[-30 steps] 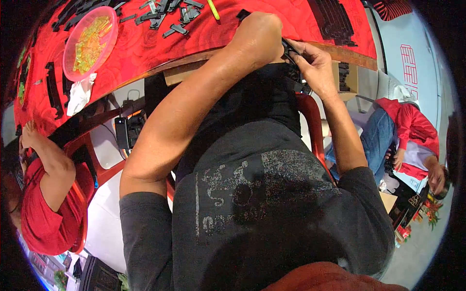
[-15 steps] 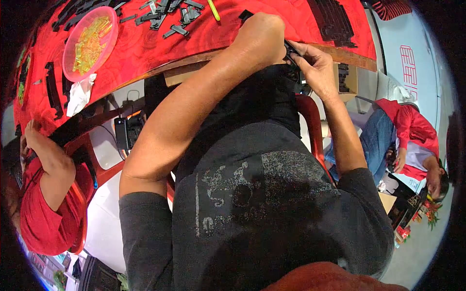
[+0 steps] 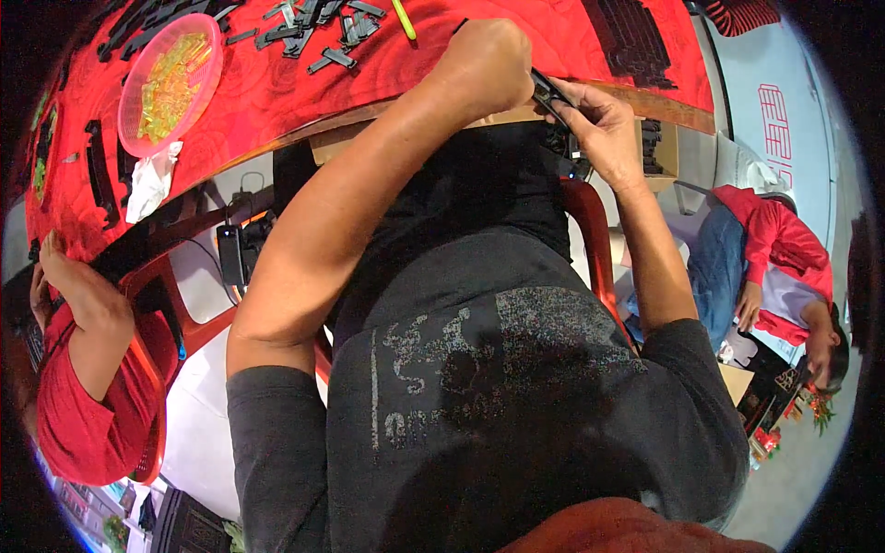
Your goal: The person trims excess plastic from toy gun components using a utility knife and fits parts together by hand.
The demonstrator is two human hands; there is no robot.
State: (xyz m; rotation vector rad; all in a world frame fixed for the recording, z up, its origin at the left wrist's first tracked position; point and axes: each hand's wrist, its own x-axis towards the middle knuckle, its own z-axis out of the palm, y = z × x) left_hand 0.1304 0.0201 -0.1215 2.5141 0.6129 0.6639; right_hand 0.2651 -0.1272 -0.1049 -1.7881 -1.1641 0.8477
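Note:
My right hand (image 3: 599,124) grips a narrow black plastic piece (image 3: 550,95) at the table's front edge, its thumb and fingers closed around the lower end. Right against that piece, my left hand (image 3: 493,64) is curled into a fist with the back of the hand up. Its fingertips are hidden, so what they hold cannot be made out. A small dark tip (image 3: 461,25) shows just past the left knuckles. Beyond the hands, a loose pile of small black and grey parts (image 3: 318,28) lies on the red tablecloth (image 3: 341,88), beside a yellow-green stick (image 3: 404,18).
A pink basket (image 3: 128,124) of clear yellow pieces (image 3: 171,88) stands left, with a crumpled white tissue (image 3: 152,180) beside it. Black strips (image 3: 631,41) lie in rows at right. A cardboard box (image 3: 673,152) is under the table. People in red sit at left (image 3: 92,396) and right (image 3: 779,235).
My left hand has shifted slightly left and up, uncovering more of the black piece in my right hand. The right hand has barely moved. The person at left has shifted an arm.

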